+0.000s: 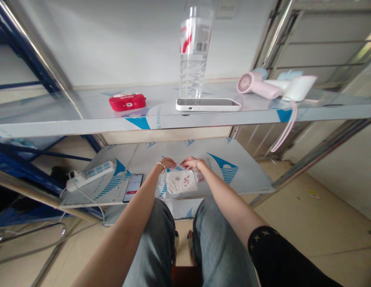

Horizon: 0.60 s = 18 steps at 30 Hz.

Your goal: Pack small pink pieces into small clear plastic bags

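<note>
At twelve o'clock from printed packet (181, 182), left hand (168, 162) and right hand (190, 163) seemingly pinch pale scrap (178, 165); likely working it, steady grip needed next.

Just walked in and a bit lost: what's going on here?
A seated person reaches over the lower shelf. The left hand and right hand are close together just beyond a crinkled white item with pink marks; whether they pinch something small between them is too blurred to tell. Left of them lie a lit phone and a power strip. A bottle stands on the upper shelf.
</note>
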### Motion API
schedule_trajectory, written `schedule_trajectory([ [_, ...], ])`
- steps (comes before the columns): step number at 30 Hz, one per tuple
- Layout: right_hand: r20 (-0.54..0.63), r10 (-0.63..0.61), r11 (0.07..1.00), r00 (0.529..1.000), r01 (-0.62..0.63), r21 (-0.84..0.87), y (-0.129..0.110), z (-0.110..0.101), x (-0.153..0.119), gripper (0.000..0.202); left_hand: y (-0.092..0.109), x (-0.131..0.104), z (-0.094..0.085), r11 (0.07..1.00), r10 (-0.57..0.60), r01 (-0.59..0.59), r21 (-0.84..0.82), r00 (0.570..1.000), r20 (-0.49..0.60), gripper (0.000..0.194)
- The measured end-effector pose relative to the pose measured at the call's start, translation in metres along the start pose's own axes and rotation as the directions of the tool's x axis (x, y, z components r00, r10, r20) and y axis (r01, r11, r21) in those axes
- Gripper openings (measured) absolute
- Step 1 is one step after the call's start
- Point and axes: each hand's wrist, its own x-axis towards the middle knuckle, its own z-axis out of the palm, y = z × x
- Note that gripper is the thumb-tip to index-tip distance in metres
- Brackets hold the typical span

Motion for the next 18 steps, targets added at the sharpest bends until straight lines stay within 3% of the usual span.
schedule_trajectory([
  [9,0.021,0.022,1.0,1.0,-0.022,-0.014,-0.002,0.004,-0.001,0.007,-0.006,0.003,-0.001,0.99,-0.02,0.009,0.139,0.997,0.076,0.017],
  [18,0.117,0.057,0.996,0.991,-0.064,0.06,0.0,-0.004,-0.01,0.005,-0.012,0.014,0.002,0.998,0.036,-0.04,0.051,0.997,0.074,0.013],
])
